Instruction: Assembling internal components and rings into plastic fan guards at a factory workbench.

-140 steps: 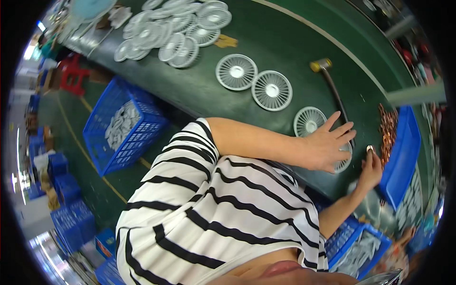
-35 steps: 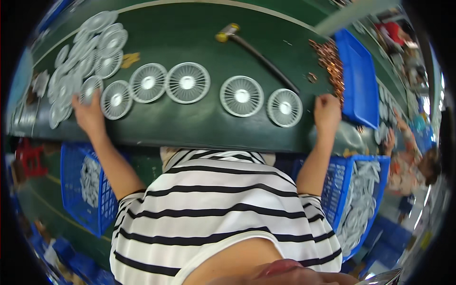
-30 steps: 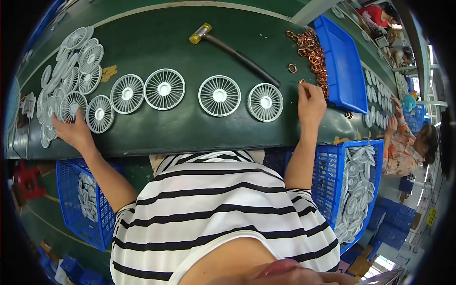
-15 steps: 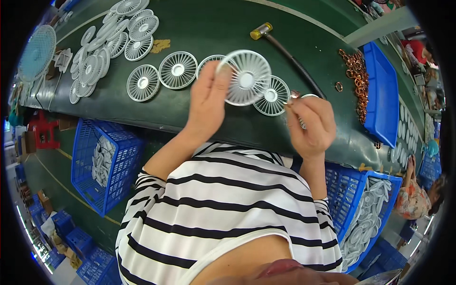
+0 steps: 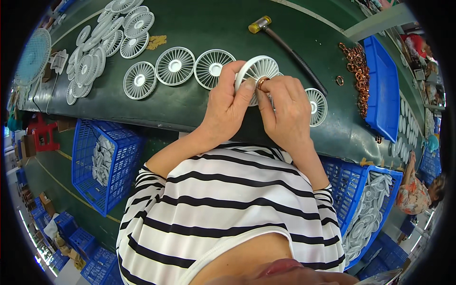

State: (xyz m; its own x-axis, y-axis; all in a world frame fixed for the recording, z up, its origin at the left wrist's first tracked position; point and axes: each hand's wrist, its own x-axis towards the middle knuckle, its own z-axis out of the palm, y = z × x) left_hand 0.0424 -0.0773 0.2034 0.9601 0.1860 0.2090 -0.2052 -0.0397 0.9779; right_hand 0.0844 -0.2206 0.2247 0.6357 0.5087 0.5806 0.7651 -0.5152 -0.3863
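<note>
Both hands meet above the bench: left hand grips white fan grille, right hand pinches copper ring.

Single view: head-worn fisheye, looking steeply down over the wearer's striped shirt at the near edge. Faces the green tabletop, which fills the far half of the frame. Close range: the hands sit just above frame centre. Straight edges bow toward the rim; black vignette rings the picture. Floor and blue crates show left and right, below the tabletop.
</note>
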